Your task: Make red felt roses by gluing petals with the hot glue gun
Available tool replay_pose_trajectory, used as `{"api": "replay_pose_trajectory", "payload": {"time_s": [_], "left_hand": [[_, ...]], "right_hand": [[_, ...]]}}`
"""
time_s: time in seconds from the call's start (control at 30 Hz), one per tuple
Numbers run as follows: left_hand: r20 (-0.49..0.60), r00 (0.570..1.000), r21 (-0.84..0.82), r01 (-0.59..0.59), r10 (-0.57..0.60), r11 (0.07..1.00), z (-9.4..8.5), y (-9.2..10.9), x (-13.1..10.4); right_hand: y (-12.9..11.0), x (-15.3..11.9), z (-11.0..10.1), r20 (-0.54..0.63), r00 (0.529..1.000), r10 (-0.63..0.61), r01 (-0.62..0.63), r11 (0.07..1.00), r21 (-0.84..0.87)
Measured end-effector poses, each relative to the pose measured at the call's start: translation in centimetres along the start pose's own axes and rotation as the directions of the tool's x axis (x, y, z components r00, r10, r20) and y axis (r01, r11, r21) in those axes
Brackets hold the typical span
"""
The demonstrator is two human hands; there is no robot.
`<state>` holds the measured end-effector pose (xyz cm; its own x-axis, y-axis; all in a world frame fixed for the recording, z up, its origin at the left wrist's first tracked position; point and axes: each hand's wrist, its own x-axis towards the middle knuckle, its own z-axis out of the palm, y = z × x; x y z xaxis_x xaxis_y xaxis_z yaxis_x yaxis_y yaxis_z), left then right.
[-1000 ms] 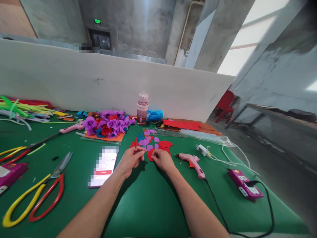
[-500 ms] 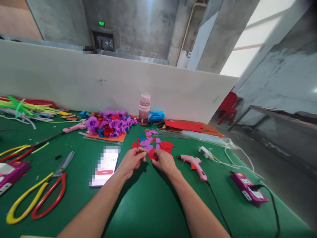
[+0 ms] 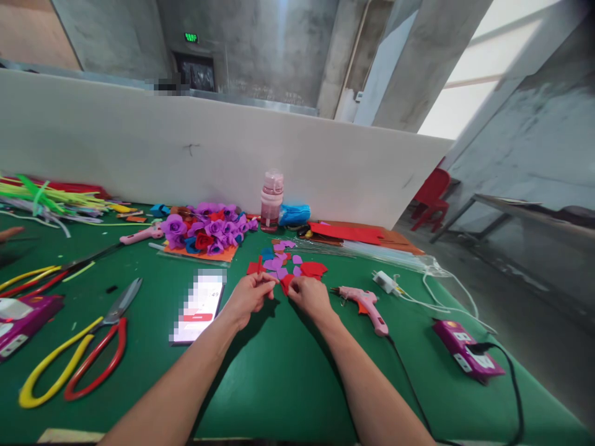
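Observation:
My left hand (image 3: 251, 298) is closed in a pinch, and a narrow red strip (image 3: 259, 265) stands up out of its fingers. Close beside it on the right, my right hand (image 3: 310, 297) grips a red petal piece (image 3: 285, 283), partly hidden by its fingers. Just beyond both hands lie loose purple petal pieces (image 3: 277, 263) and a stack of red petal pieces (image 3: 314, 269). A pink glue gun (image 3: 365, 305) rests to the right of my right hand. Left of my left hand, a phone (image 3: 199, 310) lies flat with its screen lit.
Large scissors (image 3: 100, 344) lie open at the left. Behind the phone are purple, red and blue flowers (image 3: 209, 229). A pink bottle (image 3: 272, 201) stands by the white partition (image 3: 223, 142). A purple power strip (image 3: 467, 350) sits right. Another person's hand (image 3: 10, 233) shows at the left edge.
My right hand's fingers have closed in on the red petal piece, which now looks narrower. Another person's hand has come into view at the left edge. The view has shifted slightly.

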<state>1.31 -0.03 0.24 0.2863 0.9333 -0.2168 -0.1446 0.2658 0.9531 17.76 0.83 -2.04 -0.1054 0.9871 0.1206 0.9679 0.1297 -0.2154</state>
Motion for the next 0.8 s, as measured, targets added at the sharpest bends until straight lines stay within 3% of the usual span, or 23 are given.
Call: {"api": "replay_pose_trajectory", "payload": {"time_s": [0.37, 0.8], "left_hand": [[-0.006, 1.000, -0.001, 0.000, 0.000, 1.000, 0.1, 0.1, 0.0], [-0.019, 1.000, 0.010, -0.001, 0.001, 1.000, 0.1, 0.1, -0.1]], "right_hand": [[0.7, 0.1, -0.1, 0.002, 0.999, 0.032, -0.031, 0.973, 0.230], [1.2, 0.3, 0.5, -0.036, 0.998, 0.053, -0.038, 0.944, 0.328]]}}
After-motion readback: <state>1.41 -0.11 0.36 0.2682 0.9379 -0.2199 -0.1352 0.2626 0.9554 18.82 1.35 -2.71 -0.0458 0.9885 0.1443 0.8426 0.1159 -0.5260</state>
